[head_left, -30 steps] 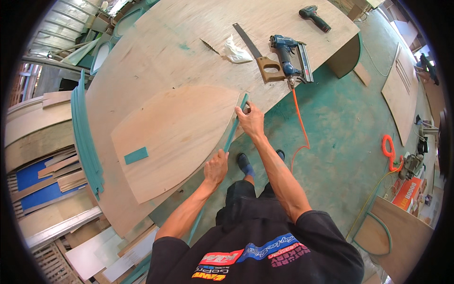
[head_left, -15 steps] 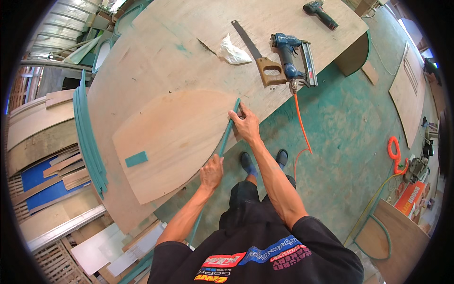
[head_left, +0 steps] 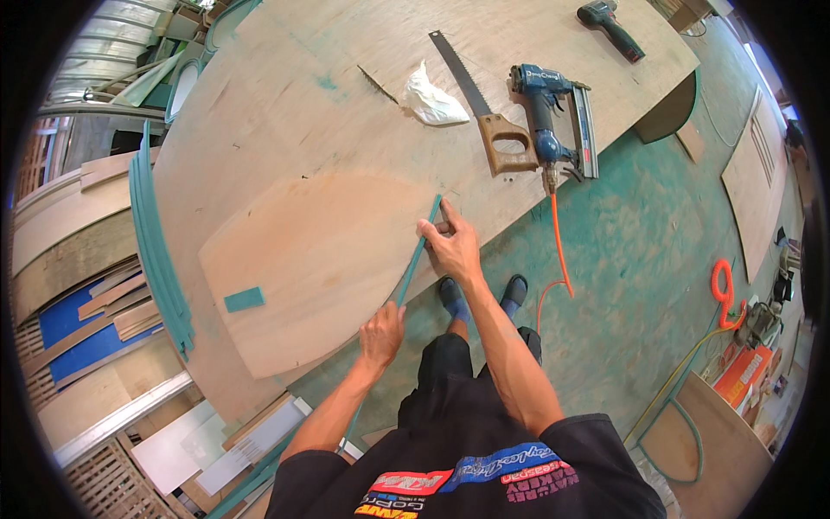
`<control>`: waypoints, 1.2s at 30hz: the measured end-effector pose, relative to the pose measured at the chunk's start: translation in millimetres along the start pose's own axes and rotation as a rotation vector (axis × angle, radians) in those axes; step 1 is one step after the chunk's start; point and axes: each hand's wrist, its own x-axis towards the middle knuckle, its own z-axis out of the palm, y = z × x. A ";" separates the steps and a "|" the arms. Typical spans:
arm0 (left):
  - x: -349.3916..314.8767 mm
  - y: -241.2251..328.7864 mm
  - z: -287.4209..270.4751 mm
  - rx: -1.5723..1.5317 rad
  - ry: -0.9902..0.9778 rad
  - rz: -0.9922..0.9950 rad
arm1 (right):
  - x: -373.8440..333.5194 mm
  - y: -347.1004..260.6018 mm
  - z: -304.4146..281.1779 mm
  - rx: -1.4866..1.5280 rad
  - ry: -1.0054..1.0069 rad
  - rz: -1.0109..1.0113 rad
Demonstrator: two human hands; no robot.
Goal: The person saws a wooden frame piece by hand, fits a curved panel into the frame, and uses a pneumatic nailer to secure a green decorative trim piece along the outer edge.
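A thin green strip point(head_left: 418, 253) runs along the curved near edge of a shaped plywood panel point(head_left: 303, 251), which lies on the large wooden table. My right hand point(head_left: 453, 241) is closed on the strip close to its far end, at the panel's right tip. Farther back along the same edge, my left hand point(head_left: 380, 333) grips the strip with curled fingers. The strip's tail hangs down past my left forearm. On the panel's left part lies a small green rectangular piece point(head_left: 245, 299).
Across the table lie a handsaw point(head_left: 494, 121), a pneumatic nail gun point(head_left: 546, 117) with an orange hose point(head_left: 559, 246), a white plastic bag point(head_left: 432, 97), a thin blade point(head_left: 377, 84) and a cordless driver point(head_left: 612, 31). Stacked green strips point(head_left: 157, 251) line its left edge. Wood offcuts point(head_left: 112, 298) sit beyond.
The table and tools appear shifted slightly right and down at the right side of the view, while the left side moves little. Both hands keep hold of the strip at the panel's edge.
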 end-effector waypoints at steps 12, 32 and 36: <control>4.9 -0.4 -6.6 -0.080 -0.071 -0.106 | 4.7 -3.3 0.6 -0.031 0.010 0.025; 224.9 1.3 15.8 -0.420 0.281 0.131 | 9.5 -5.1 -2.8 -0.007 0.044 0.003; 224.4 1.9 16.9 -0.372 0.284 0.143 | 9.3 1.3 -2.1 0.026 0.056 -0.028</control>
